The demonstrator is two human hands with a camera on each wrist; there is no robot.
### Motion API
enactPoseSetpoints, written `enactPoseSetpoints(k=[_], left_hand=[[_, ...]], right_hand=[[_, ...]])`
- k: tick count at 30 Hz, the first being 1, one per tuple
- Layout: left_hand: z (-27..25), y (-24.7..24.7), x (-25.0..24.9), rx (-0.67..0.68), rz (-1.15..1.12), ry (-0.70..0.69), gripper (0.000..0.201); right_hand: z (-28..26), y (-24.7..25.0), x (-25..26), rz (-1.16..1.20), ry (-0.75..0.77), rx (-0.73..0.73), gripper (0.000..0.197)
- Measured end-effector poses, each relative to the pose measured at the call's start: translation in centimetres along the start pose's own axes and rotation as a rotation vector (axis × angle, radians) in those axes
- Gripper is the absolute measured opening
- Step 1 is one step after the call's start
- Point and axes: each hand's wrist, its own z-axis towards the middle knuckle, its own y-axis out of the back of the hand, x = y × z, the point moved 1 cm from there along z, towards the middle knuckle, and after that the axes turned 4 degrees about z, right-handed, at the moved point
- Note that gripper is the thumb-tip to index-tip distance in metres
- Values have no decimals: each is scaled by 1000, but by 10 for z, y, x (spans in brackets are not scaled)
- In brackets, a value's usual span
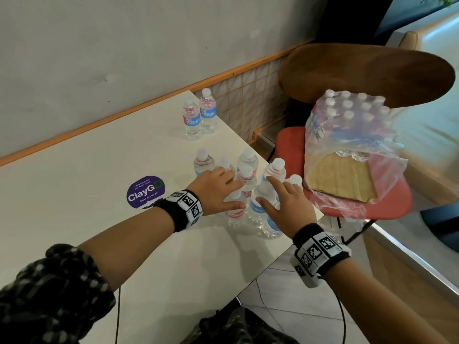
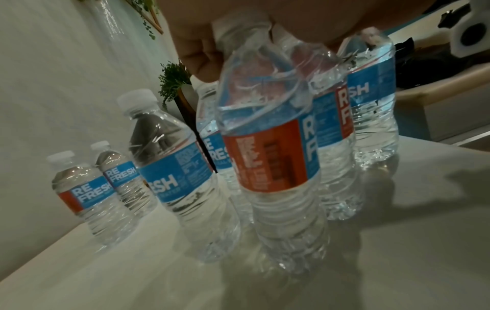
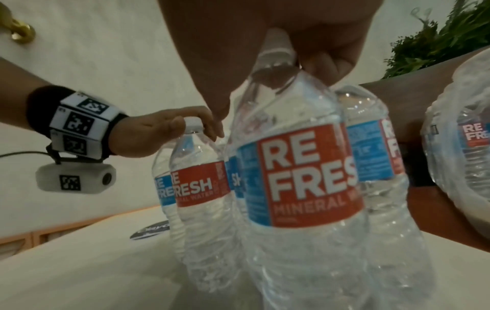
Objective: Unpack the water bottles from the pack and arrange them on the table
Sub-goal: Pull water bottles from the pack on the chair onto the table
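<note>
Several clear water bottles with red and blue labels stand clustered [image 1: 248, 160] near the table's right edge. My left hand [image 1: 218, 187] reaches over the cluster, and its thumb and fingers [image 3: 209, 128] pinch the cap of one bottle [image 3: 201, 188], which stands on the table. My right hand [image 1: 285, 202] is beside it, its palm and fingers [image 3: 323, 60] closed round the cap of another standing bottle [image 3: 305, 178]. The torn plastic pack [image 1: 347, 125] still holds several bottles and sits on a red chair to the right.
Two more bottles [image 1: 198, 117] stand apart at the table's far corner by the wall. A purple sticker [image 1: 145, 192] lies on the cream table [image 1: 99, 157]. The red chair seat [image 1: 397, 207] also carries the pack's cardboard sheet [image 1: 340, 177]. Tiled floor lies below the right edge.
</note>
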Motion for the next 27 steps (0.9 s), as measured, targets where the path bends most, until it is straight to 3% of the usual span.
enactPoseSetpoints(k=[6, 8, 12, 17, 22, 27], left_hand=[[0, 4, -1, -9, -124, 7, 56], [-5, 8, 1, 68, -137, 87, 61], [-33, 10, 14, 184, -150, 185, 50], [-78, 14, 31, 199, -129, 199, 78], [-123, 23, 49, 255, -145, 357, 48], [-154, 25, 57, 205, -254, 585, 47]], right_hand=[[2, 0, 8, 45, -81, 14, 48], [1, -1, 10, 64, -85, 24, 46], [-6, -8, 23, 73, -87, 41, 47], [-16, -25, 62, 118, -74, 80, 47], [-20, -51, 106, 145, 4, 146, 44], [-17, -79, 152, 141, 128, 183, 42]])
